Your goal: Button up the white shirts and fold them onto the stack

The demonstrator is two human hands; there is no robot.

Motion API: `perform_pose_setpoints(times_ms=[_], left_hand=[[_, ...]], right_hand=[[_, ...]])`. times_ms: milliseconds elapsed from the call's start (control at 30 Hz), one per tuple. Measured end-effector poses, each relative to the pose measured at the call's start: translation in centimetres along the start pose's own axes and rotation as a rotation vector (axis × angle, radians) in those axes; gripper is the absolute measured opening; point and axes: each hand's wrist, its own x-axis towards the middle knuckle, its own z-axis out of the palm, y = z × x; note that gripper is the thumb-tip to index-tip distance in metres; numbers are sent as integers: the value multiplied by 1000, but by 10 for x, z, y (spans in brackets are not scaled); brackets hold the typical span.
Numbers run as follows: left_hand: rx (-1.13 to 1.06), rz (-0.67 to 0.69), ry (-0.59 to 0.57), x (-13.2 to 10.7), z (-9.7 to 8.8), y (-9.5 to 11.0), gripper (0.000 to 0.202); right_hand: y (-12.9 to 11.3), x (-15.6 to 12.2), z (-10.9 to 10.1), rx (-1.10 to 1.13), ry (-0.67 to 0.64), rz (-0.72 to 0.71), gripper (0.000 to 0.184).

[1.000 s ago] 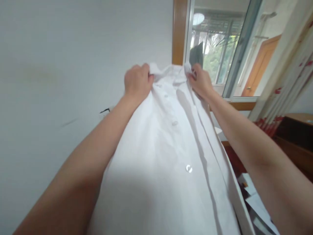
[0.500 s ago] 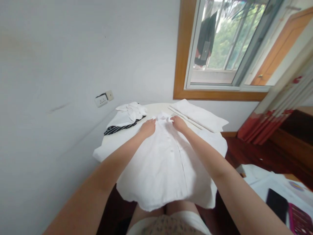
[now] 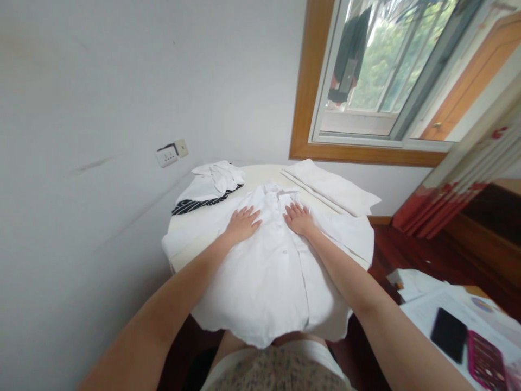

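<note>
A white button-up shirt lies spread front side up on a round cream table. Its collar points toward the wall, and its hem hangs over the near edge above my lap. My left hand rests flat on the left chest of the shirt, fingers spread. On the other side of the button line, my right hand also presses flat with fingers apart. Neither hand grips the cloth. The sleeves stretch out to both sides of the table.
Folded white cloth lies at the table's back right. A white garment sits over a black striped cloth at the back left. To the lower right, papers carry a black phone and a pink-edged device.
Both hands have let go of the collar area and moved down toward me onto the shirt's chest, opening flat. The collar now lies lower and smoother on the table.
</note>
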Motion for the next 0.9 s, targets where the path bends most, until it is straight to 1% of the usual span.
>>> perform_pose_setpoints(times_ms=[100,233,300,367,400,433,500,567,633,700,767,833,900], left_hand=[[12,26,3,-18,-4,4,57],[26,51,15,-52,-8,10,60],[20,60,24,-66,-10,12,62],[13,72,26,-72,-16,14,62],[9,82,23,-71,-21,14,61],[4,89,20,-66,-28,14,57],[-1,78,32,-46,-43,14,51],[7,2,114,-17,-57,15,48],[-7,-82,223,13,-63,20,40],[-61,-138,271,39,-57,26,32],[-103,-164,297,55,-42,31,27],[-118,-152,319,63,-23,34,24],[-123,-105,330,66,-8,35,22]], right_hand=[[-8,-18,2,-5,19,-16,58],[-17,-50,6,-10,99,-16,57],[-19,-63,6,-14,113,-10,56],[-20,-66,0,-18,107,-14,55],[-20,-64,-6,-24,92,-17,53],[-20,-58,-12,-33,75,-13,51],[-22,-38,-27,-53,46,17,48],[-25,-11,-38,-52,70,50,48],[-29,14,-40,2,98,35,41],[-31,34,-34,72,130,32,39],[-28,45,-21,143,184,58,43],[-20,51,-9,217,236,85,49],[-10,55,0,285,266,86,52]])
